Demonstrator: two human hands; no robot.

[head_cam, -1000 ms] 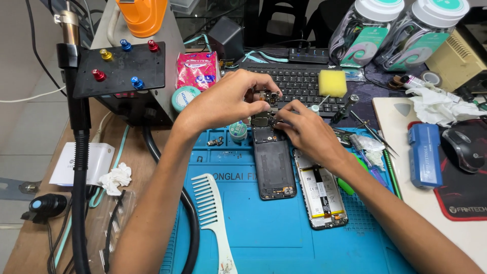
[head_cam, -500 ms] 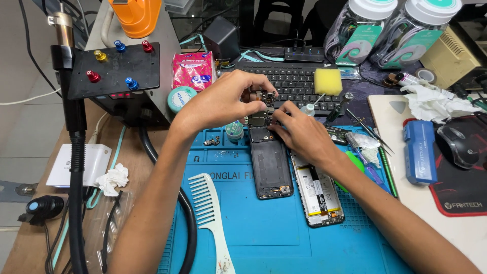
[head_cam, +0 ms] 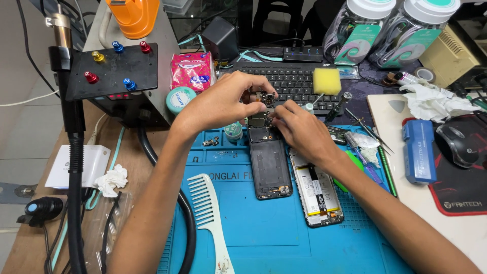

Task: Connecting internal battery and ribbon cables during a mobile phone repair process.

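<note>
My left hand [head_cam: 223,104] pinches a small circuit board part [head_cam: 266,99] just above the top end of an opened black phone frame [head_cam: 269,162] lying on the blue work mat [head_cam: 264,228]. My right hand [head_cam: 300,131] rests at the frame's top end, fingertips closed on the same small part. To the right of the frame lies a phone body with its battery [head_cam: 317,190] exposed.
A white comb [head_cam: 208,213] lies on the mat's left. Behind are a black keyboard [head_cam: 289,81], yellow sponge [head_cam: 326,81], small round tins [head_cam: 233,131], a soldering station [head_cam: 119,76] and two jars [head_cam: 390,30]. At right sit a blue case [head_cam: 418,151], mouse [head_cam: 460,144], tweezers and tools [head_cam: 370,137].
Both hands stayed at the top of the phone frame; the fingers shifted slightly around the small part, and the view moved a little.
</note>
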